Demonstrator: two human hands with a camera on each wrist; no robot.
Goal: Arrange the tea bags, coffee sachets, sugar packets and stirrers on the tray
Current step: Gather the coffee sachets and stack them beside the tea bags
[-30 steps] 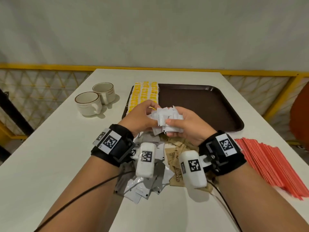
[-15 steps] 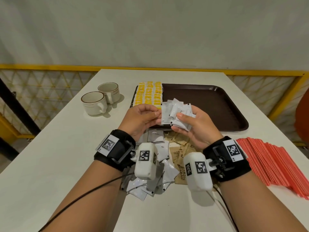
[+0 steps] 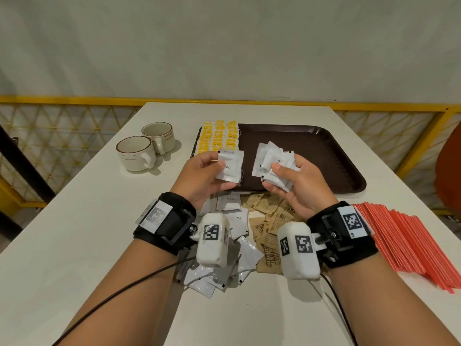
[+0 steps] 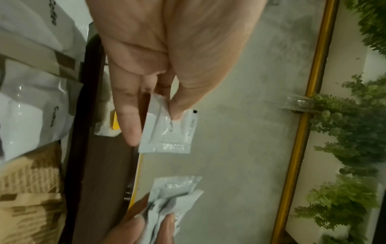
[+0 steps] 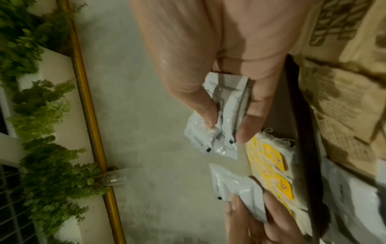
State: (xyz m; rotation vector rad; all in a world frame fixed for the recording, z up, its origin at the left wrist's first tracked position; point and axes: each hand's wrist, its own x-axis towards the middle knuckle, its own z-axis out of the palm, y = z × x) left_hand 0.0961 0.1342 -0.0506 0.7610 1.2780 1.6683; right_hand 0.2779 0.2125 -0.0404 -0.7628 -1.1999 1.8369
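My left hand (image 3: 214, 171) pinches one white coffee sachet (image 3: 229, 166) over the near left part of the brown tray (image 3: 324, 151); the left wrist view shows that sachet (image 4: 169, 132) between thumb and fingers. My right hand (image 3: 282, 176) grips a bunch of white sachets (image 3: 272, 163), seen too in the right wrist view (image 5: 219, 118). Yellow tea bags (image 3: 219, 138) lie in rows at the tray's left end. Loose white sachets (image 3: 219, 273) and brown sugar packets (image 3: 269, 221) are heaped on the table under my wrists. Red stirrers (image 3: 411, 240) lie at the right.
Two cream cups (image 3: 147, 148) stand left of the tray. The white table (image 3: 74, 245) ends at a yellow railing (image 3: 74, 101) with mesh beyond. An orange chair back (image 3: 449, 171) shows at the far right.
My hands have come apart: the left drew one sachet off the bunch and moved left, while the right keeps the rest over the tray.
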